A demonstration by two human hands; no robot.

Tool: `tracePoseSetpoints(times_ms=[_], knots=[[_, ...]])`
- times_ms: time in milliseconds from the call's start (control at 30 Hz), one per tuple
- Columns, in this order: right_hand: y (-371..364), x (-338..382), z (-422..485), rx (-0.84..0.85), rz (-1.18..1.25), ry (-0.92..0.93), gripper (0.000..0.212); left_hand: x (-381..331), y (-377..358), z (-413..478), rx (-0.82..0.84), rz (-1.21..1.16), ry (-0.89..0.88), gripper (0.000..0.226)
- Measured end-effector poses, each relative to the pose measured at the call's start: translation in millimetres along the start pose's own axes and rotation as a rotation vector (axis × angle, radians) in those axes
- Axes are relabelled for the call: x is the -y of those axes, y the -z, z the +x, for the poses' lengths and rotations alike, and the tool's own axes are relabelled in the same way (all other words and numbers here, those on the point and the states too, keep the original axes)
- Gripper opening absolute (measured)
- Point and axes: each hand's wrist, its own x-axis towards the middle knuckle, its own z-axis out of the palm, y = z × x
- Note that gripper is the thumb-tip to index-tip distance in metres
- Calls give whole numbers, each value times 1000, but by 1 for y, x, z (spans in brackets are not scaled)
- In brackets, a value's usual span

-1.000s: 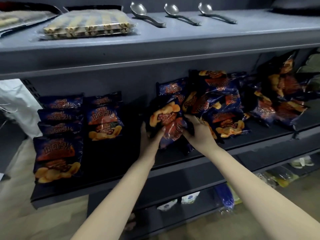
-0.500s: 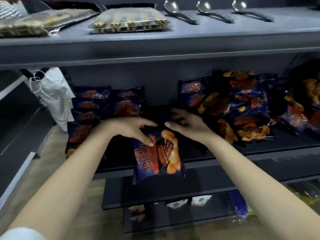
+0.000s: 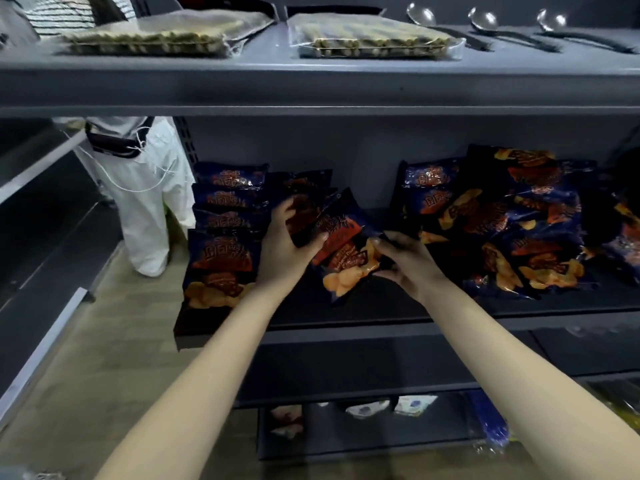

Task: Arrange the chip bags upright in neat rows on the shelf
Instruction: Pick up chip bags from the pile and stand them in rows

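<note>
The left hand (image 3: 287,252) grips the top, the right hand (image 3: 410,270) pinches the side of a glossy dark-blue chip bag (image 3: 346,261), tilted over the grey metal shelf (image 3: 346,329) (seemingly bound for the upright left row (image 3: 221,261)).

A dark grey metal top shelf (image 3: 311,88) carries two clear packs of wafer rolls (image 3: 374,39) and three steel spoons (image 3: 485,26) (all somewhat blurred). Below it runs a grey back panel (image 3: 346,140). A pale wood-look floor (image 3: 104,358) fills the aisle, where a person in white trousers (image 3: 145,202) stands beside another grey shelving unit (image 3: 41,237).
</note>
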Motion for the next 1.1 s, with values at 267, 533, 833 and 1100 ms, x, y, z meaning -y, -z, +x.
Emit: tracePoseSetpoints(times_ms=[267,533,833,1100], knots=[[-8,-18,-2,-96,289,89,12,12,-28,-18,-85,-283,224,81],[-5,-33,3,-20,-159,156,33,13,-37,-27,50,-100,136,65],[-50,-52,30,-19,-188,113,40,51,-50,-81,25,454,-228,76],[-68,-62,30,-109,-642,239,20,63,-54,-81,78,652,-183,78]])
